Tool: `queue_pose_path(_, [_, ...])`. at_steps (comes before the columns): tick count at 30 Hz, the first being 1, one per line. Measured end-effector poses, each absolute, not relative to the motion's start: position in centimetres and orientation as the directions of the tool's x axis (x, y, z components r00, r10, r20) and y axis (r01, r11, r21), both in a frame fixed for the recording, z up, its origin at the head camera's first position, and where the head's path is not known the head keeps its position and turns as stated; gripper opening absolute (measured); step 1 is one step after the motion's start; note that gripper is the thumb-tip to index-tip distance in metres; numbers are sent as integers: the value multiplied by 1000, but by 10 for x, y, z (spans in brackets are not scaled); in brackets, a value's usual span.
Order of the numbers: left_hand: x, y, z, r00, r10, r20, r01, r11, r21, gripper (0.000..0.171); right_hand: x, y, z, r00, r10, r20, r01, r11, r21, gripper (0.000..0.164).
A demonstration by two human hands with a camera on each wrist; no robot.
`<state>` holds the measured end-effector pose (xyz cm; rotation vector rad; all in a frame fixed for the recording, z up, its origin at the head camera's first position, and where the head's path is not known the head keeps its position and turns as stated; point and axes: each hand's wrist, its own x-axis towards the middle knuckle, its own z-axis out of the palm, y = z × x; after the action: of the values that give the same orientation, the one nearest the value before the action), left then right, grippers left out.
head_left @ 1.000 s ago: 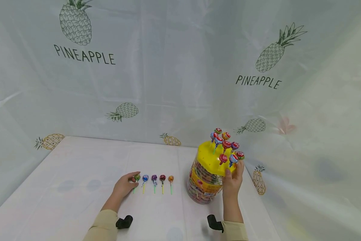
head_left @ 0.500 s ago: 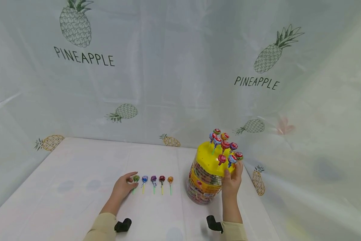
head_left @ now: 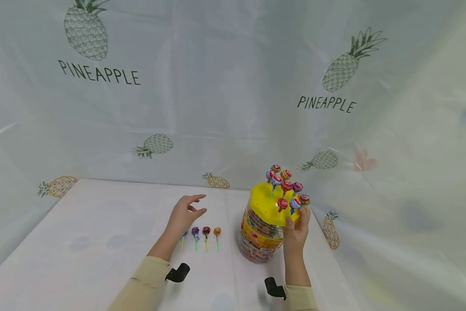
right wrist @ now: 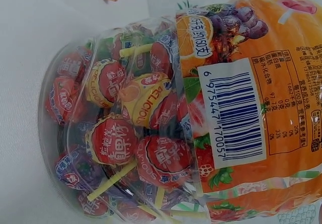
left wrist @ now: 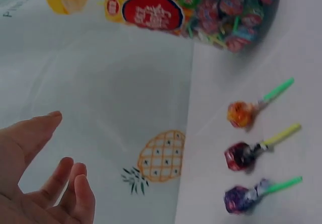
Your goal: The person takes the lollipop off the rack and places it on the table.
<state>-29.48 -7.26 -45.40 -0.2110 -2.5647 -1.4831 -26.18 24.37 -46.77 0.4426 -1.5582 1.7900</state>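
My left hand (head_left: 183, 215) is raised above the table, thumb and fingers spread apart with nothing between them; its fingers (left wrist: 80, 194) also show bare in the left wrist view. Below it lies a row of wrapped lollipops: a blue one partly behind the wrist, then a purple lollipop (head_left: 195, 233), a dark red lollipop (head_left: 206, 233) and an orange lollipop (head_left: 217, 233). At the right, my right hand (head_left: 296, 231) grips the rim of the yellow lid (head_left: 261, 203) on a clear lollipop jar (right wrist: 115, 133). Several lollipops (head_left: 286, 186) stand upright in that lid.
The white table (head_left: 112, 216) meets a hanging pineapple-print sheet (head_left: 217, 108) along its back edge. More wrapped lollipops fill the jar behind its orange label (right wrist: 292, 168). A black wrist mount (head_left: 178, 273) sits on each sleeve.
My left hand has let go of the green lollipop and moved up and to the right, its forearm now covering that end of the row. My right hand stays at the jar's lid.
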Motion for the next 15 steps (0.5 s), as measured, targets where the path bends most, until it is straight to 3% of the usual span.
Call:
queue_pose_path(10, [-292, -3, -431, -935, 205, 288, 351, 435, 830, 45, -263, 246, -469, -668, 272, 692, -721, -7, -693, 48])
queue_pose_path(15, [-292, 21, -420, -923, 220, 316, 380, 387, 840, 45, -261, 245, -466, -672, 256, 695, -724, -30, -690, 48])
